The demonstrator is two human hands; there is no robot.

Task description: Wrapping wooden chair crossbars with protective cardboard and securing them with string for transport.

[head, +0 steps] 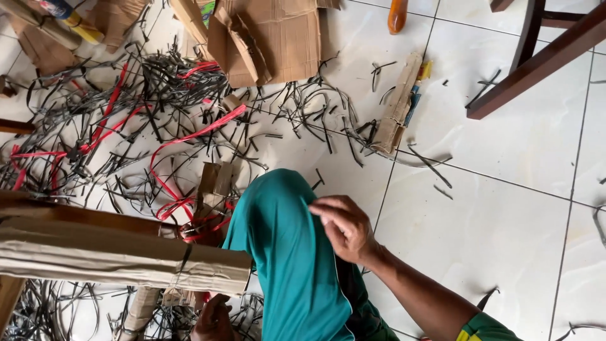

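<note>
- At the left, our long folded brown cardboard bundle (120,256) lies across the white tiled floor (492,227), one black strap around it.
- Low centre, our left hand (213,321) sits under the bundle's end — whether its grip is closed, we cannot tell.
- Rightward, our right hand (344,228) pinches the teal trouser knee (284,246).
- Beyond, a strapped cardboard bundle (396,106) lies finished; loose black and red strap offcuts (126,120) remain.

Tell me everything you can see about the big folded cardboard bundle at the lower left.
The cardboard bundle is a long, flat stack of folded brown sheets, creased and worn, lying roughly level across the lower left. A thin dark strap wraps it near its right end. That end sits against the teal-clad knee. The left hand is just below it, above the strap-littered tile floor.
</note>
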